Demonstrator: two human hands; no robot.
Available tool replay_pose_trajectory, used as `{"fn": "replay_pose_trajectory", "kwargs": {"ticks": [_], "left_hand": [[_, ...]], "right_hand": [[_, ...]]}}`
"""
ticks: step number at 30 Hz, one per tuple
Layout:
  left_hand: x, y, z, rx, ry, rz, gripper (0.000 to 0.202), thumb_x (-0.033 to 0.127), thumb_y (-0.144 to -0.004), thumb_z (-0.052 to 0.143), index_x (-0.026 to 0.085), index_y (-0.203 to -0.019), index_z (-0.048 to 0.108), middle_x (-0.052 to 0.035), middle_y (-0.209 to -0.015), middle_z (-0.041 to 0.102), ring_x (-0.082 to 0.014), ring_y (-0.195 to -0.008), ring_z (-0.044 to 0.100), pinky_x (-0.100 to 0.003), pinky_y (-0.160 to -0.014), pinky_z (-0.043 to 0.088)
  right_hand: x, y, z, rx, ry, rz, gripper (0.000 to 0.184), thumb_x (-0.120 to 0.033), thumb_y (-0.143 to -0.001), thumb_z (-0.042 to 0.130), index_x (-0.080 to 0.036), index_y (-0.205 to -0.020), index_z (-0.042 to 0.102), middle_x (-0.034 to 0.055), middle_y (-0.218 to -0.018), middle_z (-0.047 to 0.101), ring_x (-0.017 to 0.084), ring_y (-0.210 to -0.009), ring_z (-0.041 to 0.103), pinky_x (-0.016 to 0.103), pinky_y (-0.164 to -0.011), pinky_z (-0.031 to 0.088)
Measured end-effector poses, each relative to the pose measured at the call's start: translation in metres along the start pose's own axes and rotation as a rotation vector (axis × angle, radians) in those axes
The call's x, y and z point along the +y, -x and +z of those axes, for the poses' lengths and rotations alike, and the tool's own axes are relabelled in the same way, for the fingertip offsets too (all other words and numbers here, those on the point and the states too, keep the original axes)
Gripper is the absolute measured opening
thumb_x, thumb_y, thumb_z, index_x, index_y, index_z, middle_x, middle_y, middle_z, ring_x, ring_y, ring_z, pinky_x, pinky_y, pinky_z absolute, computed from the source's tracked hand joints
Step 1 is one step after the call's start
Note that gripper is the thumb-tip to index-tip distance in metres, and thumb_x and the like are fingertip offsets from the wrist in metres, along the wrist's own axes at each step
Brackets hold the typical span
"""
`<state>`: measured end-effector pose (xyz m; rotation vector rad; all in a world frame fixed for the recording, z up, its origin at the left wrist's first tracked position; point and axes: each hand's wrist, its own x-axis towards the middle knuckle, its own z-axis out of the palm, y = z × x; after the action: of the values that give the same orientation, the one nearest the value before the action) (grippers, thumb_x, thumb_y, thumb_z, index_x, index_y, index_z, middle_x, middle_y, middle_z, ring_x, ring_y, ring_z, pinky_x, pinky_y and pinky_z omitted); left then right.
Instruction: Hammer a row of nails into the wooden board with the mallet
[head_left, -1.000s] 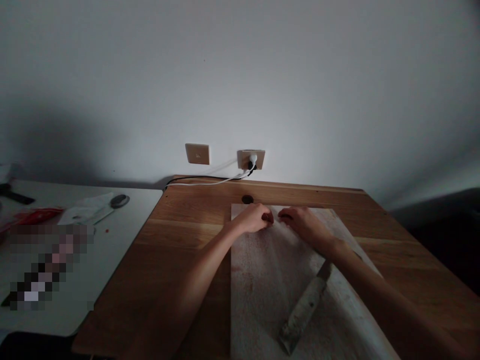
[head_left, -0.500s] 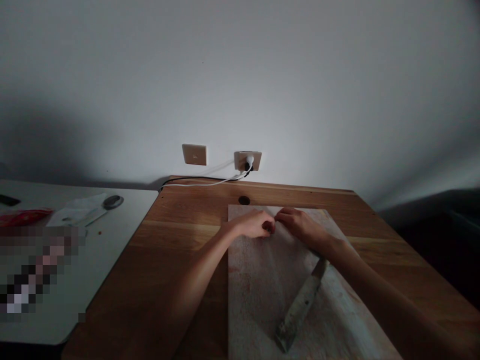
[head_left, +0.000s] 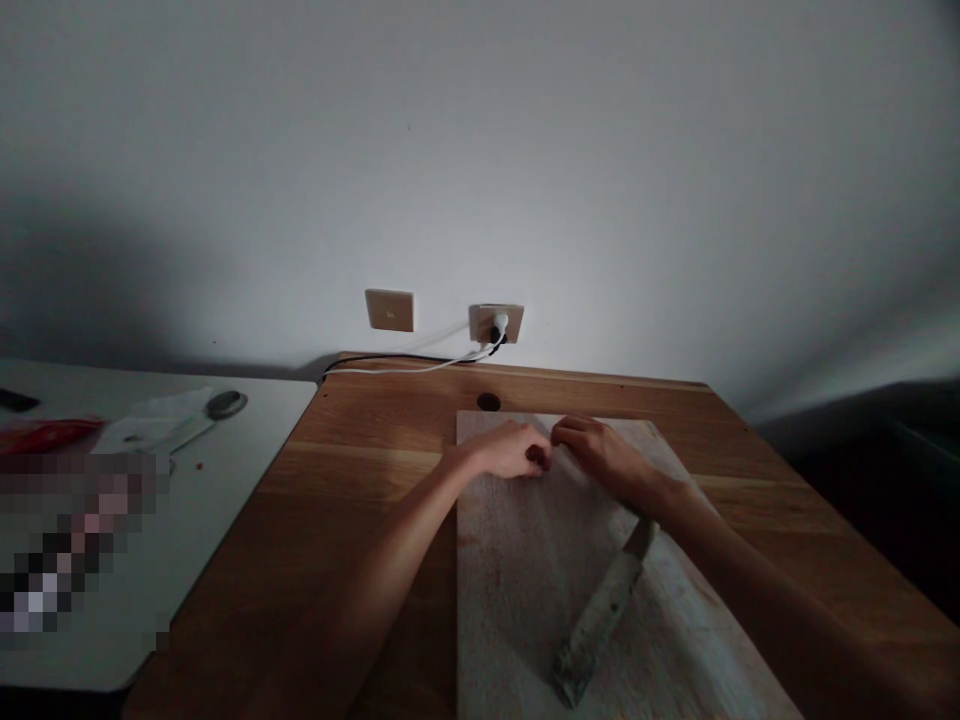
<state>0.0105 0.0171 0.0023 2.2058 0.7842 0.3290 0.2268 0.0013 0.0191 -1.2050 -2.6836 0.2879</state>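
My left hand (head_left: 517, 452) is over the far part of a pale, worn wooden board (head_left: 517, 600), its fingers curled in. Just to its right, my right hand (head_left: 589, 440) has its fingers bent and pressed together, with the fingertips close to those of the left. Whatever either hand pinches is hidden or too small to make out. A long tool with a scuffed, grey-white handle (head_left: 600, 625) lies slanted across the board. Its far end narrows to a dark part that disappears beneath my right forearm, so its kind does not show.
The board rests on a brown wooden table (head_left: 360, 500). Against the wall, white and black cables (head_left: 420, 370) run to a socket (head_left: 514, 322). On a white table (head_left: 247, 450) at left are a roll of tape (head_left: 226, 404), a plastic bag (head_left: 154, 420) and a red packet (head_left: 49, 435).
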Motion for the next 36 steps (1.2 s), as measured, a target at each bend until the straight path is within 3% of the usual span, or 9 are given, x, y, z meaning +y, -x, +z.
{"fn": "replay_pose_trajectory", "kwargs": {"ticks": [6, 16, 25, 31, 36], "left_hand": [[0.002, -0.001, 0.001, 0.021, -0.029, 0.007, 0.018, 0.000, -0.080, 0.072, 0.016, -0.087, 0.076, -0.0010, -0.085, 0.076, -0.0147, -0.078, 0.068, -0.023, -0.072, 0.046], [0.002, -0.001, 0.000, 0.019, -0.047, 0.000, 0.023, -0.003, -0.079, 0.067, 0.015, -0.089, 0.078, -0.0050, -0.094, 0.080, -0.0180, -0.087, 0.072, -0.024, -0.076, 0.049], [0.005, 0.000, -0.001, 0.012, -0.053, -0.022, 0.026, -0.003, -0.077, 0.067, 0.016, -0.090, 0.078, -0.0043, -0.096, 0.080, -0.0186, -0.088, 0.073, -0.024, -0.077, 0.050], [0.004, 0.001, -0.002, 0.021, -0.060, 0.024, 0.023, -0.002, -0.079, 0.068, 0.015, -0.090, 0.078, -0.0053, -0.095, 0.080, -0.0190, -0.087, 0.073, -0.025, -0.075, 0.049], [0.003, 0.000, 0.000, 0.052, -0.083, 0.041, 0.024, -0.002, -0.081, 0.065, 0.014, -0.094, 0.078, -0.0078, -0.096, 0.080, -0.0202, -0.088, 0.073, -0.026, -0.076, 0.049]], "right_hand": [[0.003, 0.000, 0.001, 0.026, -0.030, -0.029, 0.031, -0.001, -0.087, 0.051, -0.017, -0.095, 0.077, 0.0127, -0.103, 0.075, 0.023, -0.094, 0.071, 0.032, -0.084, 0.054], [0.001, -0.011, 0.006, 0.021, -0.004, 0.165, 0.033, -0.005, -0.093, 0.051, -0.016, -0.099, 0.082, 0.0143, -0.099, 0.081, 0.026, -0.091, 0.077, 0.031, -0.083, 0.055], [-0.002, -0.013, 0.005, 0.000, 0.012, 0.223, 0.033, -0.005, -0.093, 0.052, -0.019, -0.095, 0.082, 0.0109, -0.096, 0.083, 0.024, -0.088, 0.078, 0.027, -0.080, 0.053], [-0.003, -0.009, -0.002, -0.019, 0.013, 0.140, 0.035, 0.000, -0.088, 0.051, -0.018, -0.095, 0.080, 0.0103, -0.100, 0.080, 0.022, -0.091, 0.075, 0.026, -0.083, 0.052], [-0.002, -0.003, -0.017, 0.062, -0.015, 0.198, 0.030, -0.010, -0.092, 0.054, -0.020, -0.098, 0.081, 0.0093, -0.102, 0.081, 0.023, -0.092, 0.076, 0.028, -0.084, 0.054]]}}
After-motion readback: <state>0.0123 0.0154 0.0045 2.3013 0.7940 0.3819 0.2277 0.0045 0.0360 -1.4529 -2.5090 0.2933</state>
